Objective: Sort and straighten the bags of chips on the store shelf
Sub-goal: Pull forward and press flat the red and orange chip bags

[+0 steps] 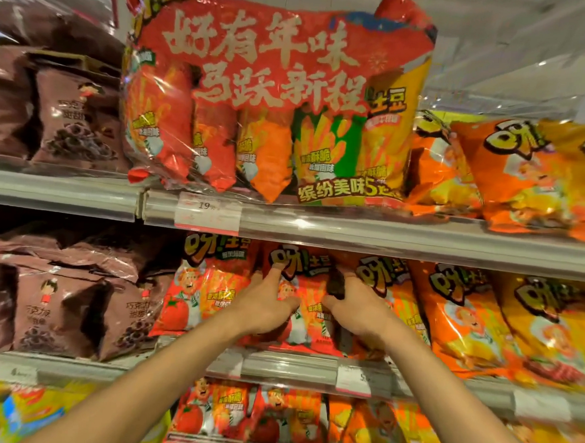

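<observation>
You are reaching into the middle shelf (310, 369), where the red chip bag (305, 310) is standing upright between your two hands. There is little free room here: the shelf rail above (351, 236) is sitting just over the bag's top edge, and neighbouring bags are pressing in on both sides, a red tomato bag (192, 294) to the left and an orange bag (459, 318) to the right. The bag's bottom edge is resting just behind the front lip with its price tags.

Your left hand (266, 304) is gripping the bag's left edge, fingers spread up its face and thumb pointing inward. Your right hand (357, 309) is gripping the right edge, thumb pointing inward, fingers partly tucked behind a dark strip. Both forearms are angling up from below. On the top shelf, a large multipack (277, 95) is overhanging the rail.
</observation>
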Demonstrator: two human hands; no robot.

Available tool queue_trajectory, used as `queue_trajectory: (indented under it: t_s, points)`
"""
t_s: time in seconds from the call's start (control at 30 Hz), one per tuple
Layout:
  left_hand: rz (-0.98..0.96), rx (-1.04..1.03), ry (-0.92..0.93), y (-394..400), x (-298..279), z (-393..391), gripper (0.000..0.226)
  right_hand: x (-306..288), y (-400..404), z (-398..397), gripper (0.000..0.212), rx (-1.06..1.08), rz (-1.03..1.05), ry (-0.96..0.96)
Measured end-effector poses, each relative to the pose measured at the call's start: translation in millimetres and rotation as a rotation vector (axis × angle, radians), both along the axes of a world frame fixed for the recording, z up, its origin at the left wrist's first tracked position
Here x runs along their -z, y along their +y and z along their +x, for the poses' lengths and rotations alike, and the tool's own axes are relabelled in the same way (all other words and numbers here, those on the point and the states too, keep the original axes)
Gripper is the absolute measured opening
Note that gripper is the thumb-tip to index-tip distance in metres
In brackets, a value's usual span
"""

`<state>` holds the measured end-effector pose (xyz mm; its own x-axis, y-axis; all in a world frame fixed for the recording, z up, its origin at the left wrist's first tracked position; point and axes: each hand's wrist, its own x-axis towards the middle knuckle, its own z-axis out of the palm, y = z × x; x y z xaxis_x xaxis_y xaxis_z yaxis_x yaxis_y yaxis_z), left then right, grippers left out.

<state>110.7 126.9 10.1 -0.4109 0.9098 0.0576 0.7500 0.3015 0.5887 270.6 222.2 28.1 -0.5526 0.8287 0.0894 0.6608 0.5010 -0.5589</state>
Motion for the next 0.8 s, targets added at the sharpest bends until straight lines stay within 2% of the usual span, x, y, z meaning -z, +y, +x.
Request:
queue_trajectory:
  t_s: [0.03,0.13,0.23,0.33,0.6,0.8]
  points:
    - [-0.008,-0.01,-0.004,0.6,0.4,-0.9,0.08,1.3,1.5,-1.6,0.032,-0.034,-0.052,0.051]
    - [0.01,0.012,-0.059,0.2,0.2,-3.6,0.079,1.1,-2.3,-8.8,0.063,-0.07,-0.189,0.142]
    - [0.061,0.036,-0.145,-2.4,-3.8,-5.6,0.073,5.8,-5.5,-13.0,0.077,-0.064,-0.285,0.245]
    - [0.125,0.052,-0.202,-6.6,-5.8,-5.6,0.065,7.6,-5.6,-13.2,0.078,-0.046,-0.237,0.315]
    - [0.196,0.086,-0.387,-15.2,-8.0,-7.1,0.071,8.0,0.7,-11.1,0.083,-0.094,-0.101,0.361]
    - [0.224,0.127,-0.407,-18.0,1.0,-18.2,0.081,16.8,1.0,6.2,0.084,-0.142,-0.017,0.361]
